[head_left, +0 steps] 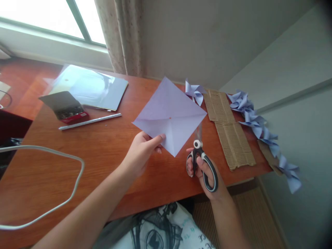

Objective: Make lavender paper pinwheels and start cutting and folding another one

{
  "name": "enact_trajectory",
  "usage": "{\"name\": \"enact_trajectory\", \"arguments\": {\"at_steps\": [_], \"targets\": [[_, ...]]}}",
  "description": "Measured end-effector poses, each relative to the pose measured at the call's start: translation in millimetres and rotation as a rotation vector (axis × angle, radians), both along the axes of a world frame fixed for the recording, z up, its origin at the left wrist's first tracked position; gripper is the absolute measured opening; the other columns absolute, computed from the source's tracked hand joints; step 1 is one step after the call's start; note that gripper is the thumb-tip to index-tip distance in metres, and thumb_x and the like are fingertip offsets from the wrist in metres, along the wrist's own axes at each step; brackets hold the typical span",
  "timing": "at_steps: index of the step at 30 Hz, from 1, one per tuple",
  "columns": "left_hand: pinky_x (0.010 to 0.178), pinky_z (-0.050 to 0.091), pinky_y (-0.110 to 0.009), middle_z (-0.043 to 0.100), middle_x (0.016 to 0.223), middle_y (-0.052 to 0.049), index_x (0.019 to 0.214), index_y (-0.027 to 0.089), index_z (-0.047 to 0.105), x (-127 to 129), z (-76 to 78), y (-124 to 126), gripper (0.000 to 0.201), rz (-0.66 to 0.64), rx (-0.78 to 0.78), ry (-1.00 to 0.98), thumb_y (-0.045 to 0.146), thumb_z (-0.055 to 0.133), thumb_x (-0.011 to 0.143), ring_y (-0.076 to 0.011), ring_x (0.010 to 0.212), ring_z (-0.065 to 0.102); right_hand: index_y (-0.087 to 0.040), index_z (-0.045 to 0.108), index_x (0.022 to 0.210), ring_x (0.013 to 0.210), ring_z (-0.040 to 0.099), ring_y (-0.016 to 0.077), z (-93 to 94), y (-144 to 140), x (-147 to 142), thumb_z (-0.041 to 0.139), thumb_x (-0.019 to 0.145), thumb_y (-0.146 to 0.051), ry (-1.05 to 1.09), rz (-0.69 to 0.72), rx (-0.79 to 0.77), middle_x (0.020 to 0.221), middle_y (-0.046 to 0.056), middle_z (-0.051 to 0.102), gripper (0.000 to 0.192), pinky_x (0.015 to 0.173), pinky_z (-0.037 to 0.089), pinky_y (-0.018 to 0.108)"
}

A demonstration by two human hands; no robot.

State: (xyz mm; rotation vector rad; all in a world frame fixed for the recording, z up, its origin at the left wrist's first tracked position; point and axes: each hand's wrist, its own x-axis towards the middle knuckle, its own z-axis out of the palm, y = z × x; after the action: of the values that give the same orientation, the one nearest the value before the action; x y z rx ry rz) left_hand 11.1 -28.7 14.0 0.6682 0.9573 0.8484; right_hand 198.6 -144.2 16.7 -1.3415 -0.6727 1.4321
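Wooden desk point(103, 155); scissors point(201, 162) blades blurred behind paper square point(169, 114).

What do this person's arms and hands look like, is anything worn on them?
Both forearms are bare, with no sleeves in view. The left hand and the right hand show no gloves, rings, watch or bracelet. Below them is a white garment with a dark printed drawing.

paper square point(169, 116) sat mid-desk point(109, 162), left hand point(142, 150) at its near-left edge, scissors point(201, 162) in right hand point(204, 173) at its near corner. cardboard strip point(229, 129) lay right of it; pinwheels point(261, 129) further right. box point(66, 107), rod point(89, 121) and sheets point(94, 88) lay left, cable point(52, 180) nearer.
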Motion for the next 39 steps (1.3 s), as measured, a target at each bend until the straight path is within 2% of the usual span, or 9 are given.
{"name": "enact_trajectory", "arguments": {"at_steps": [7,14,18,21,23,26,30,34,39], "targets": [[0.052,0.041,-0.019,0.066,0.065,-0.002,0.073,0.010,0.069,-3,4.4,2,0.020,0.120,-0.008,-0.083,0.024,0.083,0.071,-0.0077,0.054,0.053,-0.021,0.062,0.114,0.064,0.049,0.0153,1.7,-16,-6,0.069,0.087,-0.056,0.002,0.118,-0.026,0.075,0.001,0.056,0.045,0.061,0.039,0.030],[0.053,0.041,-0.020,0.068,0.060,-0.004,0.068,0.010,0.069,-3,4.7,1,0.025,0.131,0.027,-0.045,0.030,0.081,0.076,-0.0093,0.054,0.056,-0.020,0.063,0.114,0.058,0.044,0.0140,6.2,-28,-12,0.075,0.078,-0.063,-0.056,0.192,-0.121,0.071,0.000,0.053,0.057,0.054,0.033,0.029],[0.053,0.040,-0.020,0.067,0.058,-0.004,0.061,0.011,0.067,-3,6.2,0,0.028,0.092,0.035,0.004,0.031,0.080,0.076,-0.0094,0.053,0.055,-0.021,0.063,0.115,0.059,0.041,0.0133,14.2,-24,-13,0.074,0.078,-0.063,-0.066,0.258,-0.134,0.074,0.001,0.053,0.058,0.052,0.029,0.027],[0.052,0.040,-0.021,0.066,0.056,-0.003,0.060,0.012,0.067,-2,7.6,-1,0.027,0.086,0.069,0.042,0.031,0.078,0.077,-0.0097,0.052,0.054,-0.021,0.064,0.117,0.061,0.042,0.0144,23.8,-19,-16,0.073,0.079,-0.063,-0.093,0.320,-0.124,0.075,0.001,0.054,0.057,0.054,0.031,0.027],[0.052,0.040,-0.021,0.066,0.056,-0.003,0.061,0.013,0.067,-2,8.4,-2,0.026,0.084,0.096,0.064,0.031,0.077,0.077,-0.0101,0.052,0.054,-0.022,0.065,0.117,0.064,0.044,0.0155,30.9,-18,-21,0.073,0.081,-0.061,-0.135,0.281,-0.126,0.077,0.002,0.056,0.054,0.056,0.035,0.027],[0.052,0.040,-0.022,0.067,0.057,-0.003,0.061,0.013,0.067,-1,9.1,-3,0.025,0.075,0.118,0.079,0.030,0.076,0.078,-0.0103,0.052,0.055,-0.024,0.069,0.116,0.070,0.049,0.0162,37.2,-17,-29,0.073,0.083,-0.058,-0.216,0.144,-0.160,0.085,0.004,0.060,0.047,0.061,0.039,0.028],[0.052,0.041,-0.022,0.067,0.057,-0.002,0.061,0.013,0.067,0,8.9,-4,0.024,0.063,0.132,0.085,0.029,0.076,0.078,-0.0108,0.052,0.056,-0.025,0.072,0.113,0.066,0.046,0.0138,35.3,-17,-32,0.079,0.076,-0.059,-0.182,0.136,-0.195,0.082,0.002,0.060,0.051,0.059,0.038,0.025],[0.053,0.042,-0.022,0.068,0.058,-0.003,0.062,0.013,0.068,1,7.7,-5,0.025,0.044,0.141,0.096,0.029,0.076,0.078,-0.0110,0.053,0.057,-0.027,0.073,0.111,0.066,0.043,0.0125,32.4,-18,-32,0.078,0.077,-0.058,-0.180,0.079,-0.178,0.081,0.001,0.058,0.046,0.057,0.036,0.023],[0.052,0.042,-0.023,0.068,0.058,-0.005,0.060,0.013,0.069,0,7.7,-5,0.027,0.040,0.126,0.132,0.033,0.077,0.077,-0.0128,0.053,0.057,-0.024,0.071,0.110,0.062,0.041,0.0126,28.1,-17,-31,0.078,0.076,-0.057,-0.152,0.103,-0.159,0.076,0.001,0.058,0.048,0.053,0.028,0.024]]}}
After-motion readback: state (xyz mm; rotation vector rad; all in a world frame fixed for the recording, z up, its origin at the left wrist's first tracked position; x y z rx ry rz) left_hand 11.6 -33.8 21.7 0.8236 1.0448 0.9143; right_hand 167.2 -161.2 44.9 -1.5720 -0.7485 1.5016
